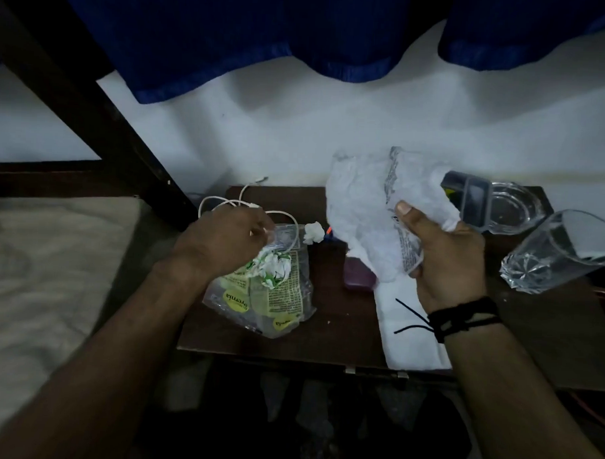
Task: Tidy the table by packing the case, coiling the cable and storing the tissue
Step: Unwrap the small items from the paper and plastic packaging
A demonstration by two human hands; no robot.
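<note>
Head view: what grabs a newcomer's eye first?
The crumpled white plastic bag, held up by the right hand over the middle of the dark table. Then the left hand on the printed clear packet at the table's left, white cable looped behind it. A drinking glass sits at the right edge.

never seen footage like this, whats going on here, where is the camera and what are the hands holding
There is no machine here. One picture comes from a camera worn on a person's head, looking down at their own two bare hands over a small dark table.

The right hand grips a crumpled clear plastic bag with white tissue inside, lifted above the table. The left hand is curled over a printed green and yellow wrapper; what it pinches is hard to tell.

A white cable lies loose behind the left hand. Also there: a small tissue wad, a purple case, a white cloth and a drinking glass.
</note>
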